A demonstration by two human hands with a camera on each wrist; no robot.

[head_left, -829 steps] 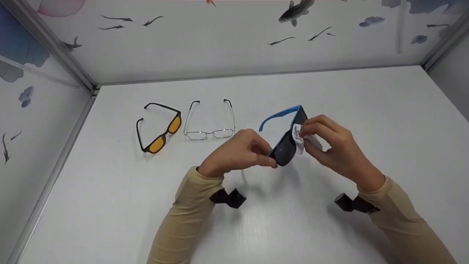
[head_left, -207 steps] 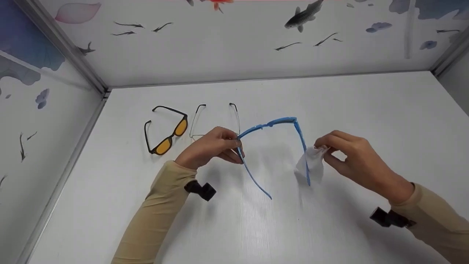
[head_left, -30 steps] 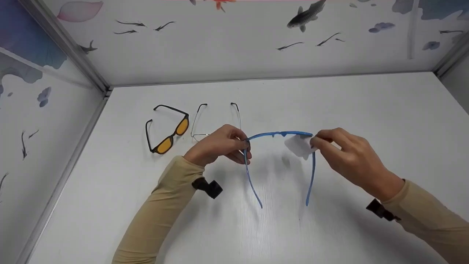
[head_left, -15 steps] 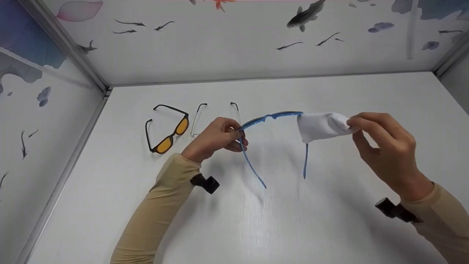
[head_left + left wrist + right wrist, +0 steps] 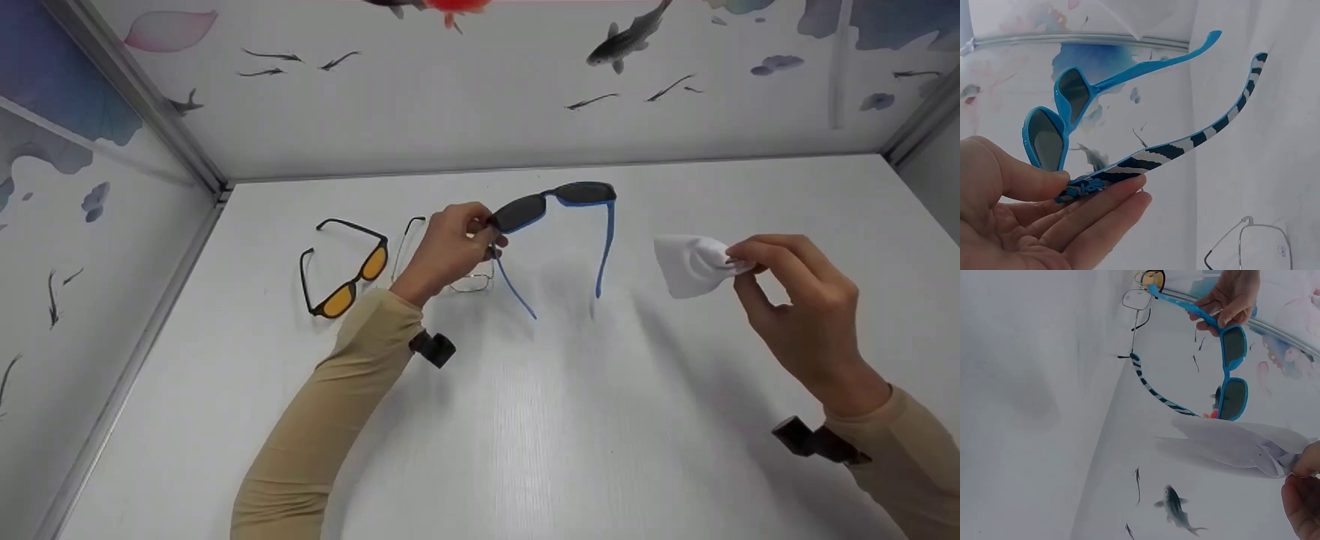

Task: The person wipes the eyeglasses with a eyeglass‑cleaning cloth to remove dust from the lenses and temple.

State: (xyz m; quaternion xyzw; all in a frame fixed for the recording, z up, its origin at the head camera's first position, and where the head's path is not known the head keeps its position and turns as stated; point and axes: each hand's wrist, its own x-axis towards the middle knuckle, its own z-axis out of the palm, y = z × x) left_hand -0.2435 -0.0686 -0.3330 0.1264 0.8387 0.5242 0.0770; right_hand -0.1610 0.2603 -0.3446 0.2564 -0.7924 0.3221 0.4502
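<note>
My left hand (image 5: 448,251) pinches a pair of blue-framed sunglasses (image 5: 585,193) at one hinge corner, between thumb and fingers. Raised above the table, the sunglasses have dark lenses and both temples unfolded. The left wrist view shows a zebra-striped pattern along the outer side of the held temple (image 5: 1165,154). Off to the right, my right hand (image 5: 806,315) pinches a white cloth (image 5: 686,264) by one end, and the rest of it sticks out to the left. In the head view a gap separates cloth and sunglasses.
Black-framed glasses with orange lenses (image 5: 340,300) lie unfolded on the white table (image 5: 525,450), left of my left hand. Thin metal-framed glasses (image 5: 472,283) lie beside them, partly hidden behind that hand. Printed panels (image 5: 450,120) wall the table's back and left.
The cloth was against the right lens a second ago; my right hand has drawn it off rightward. My left hand has raised and tilted the sunglasses, so the lenses now face the head camera.
</note>
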